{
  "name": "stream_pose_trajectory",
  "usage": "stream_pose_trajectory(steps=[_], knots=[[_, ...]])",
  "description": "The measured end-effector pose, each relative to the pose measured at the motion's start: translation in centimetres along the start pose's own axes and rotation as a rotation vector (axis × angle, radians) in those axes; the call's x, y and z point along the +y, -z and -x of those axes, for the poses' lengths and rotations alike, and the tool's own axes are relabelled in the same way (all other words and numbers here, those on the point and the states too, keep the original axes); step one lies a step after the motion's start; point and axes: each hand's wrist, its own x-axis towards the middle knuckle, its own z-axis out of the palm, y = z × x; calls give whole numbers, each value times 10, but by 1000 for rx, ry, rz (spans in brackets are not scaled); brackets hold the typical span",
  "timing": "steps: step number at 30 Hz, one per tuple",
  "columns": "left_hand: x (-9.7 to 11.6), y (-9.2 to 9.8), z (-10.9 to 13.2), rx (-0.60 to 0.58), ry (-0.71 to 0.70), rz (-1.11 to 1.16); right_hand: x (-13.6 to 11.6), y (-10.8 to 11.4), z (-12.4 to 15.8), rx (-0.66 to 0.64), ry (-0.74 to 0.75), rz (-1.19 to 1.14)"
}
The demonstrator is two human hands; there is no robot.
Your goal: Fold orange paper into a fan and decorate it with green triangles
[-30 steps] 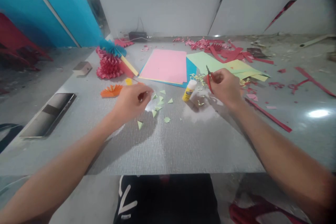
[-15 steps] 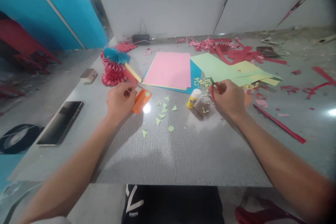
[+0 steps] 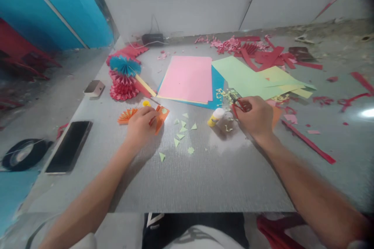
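My left hand (image 3: 142, 125) is closed at the left of the work area, its fingers curled on an orange paper piece (image 3: 162, 113) that has a small green cut-out on it. Beside that hand lies a pleated orange paper fan (image 3: 125, 116), partly covered by it, and a yellow paper circle (image 3: 146, 103) is just beyond. In my right hand (image 3: 257, 118) is a pair of red-handled scissors (image 3: 240, 105), the tips pointing away over green paper scraps. A yellow glue stick (image 3: 215, 117) with a white cap lies left of the scissors. Between my hands are several small green paper triangles (image 3: 180, 137) and a green scalloped cut-out (image 3: 191, 150).
Pink paper sheets (image 3: 187, 78) lie at the middle back, green sheets (image 3: 242, 76) to their right. Red and pink scraps (image 3: 269, 58) cover the right rear. Pleated red and blue paper pieces (image 3: 124, 78), a small box (image 3: 94, 88) and a phone (image 3: 70, 146) are on the left.
My left hand has shifted right and nearer, over the orange paper, uncovering the pleated orange fan and yellow circle. The right hand, still with the scissors, has come slightly nearer.
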Motion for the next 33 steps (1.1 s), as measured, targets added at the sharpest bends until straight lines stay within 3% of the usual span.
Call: stream_pose_trajectory(steps=[9,16,26,33], knots=[[3,1,2,-49,110,168,-7,2,1,-97,-175,-41],[13,-5,6,-20,288,432,1,-3,2,-93,-82,-62],[17,-6,8,-114,161,267,3,-2,4,-64,-65,-103],[6,-19,13,-119,1,151,8,-6,4,-38,-88,-142]])
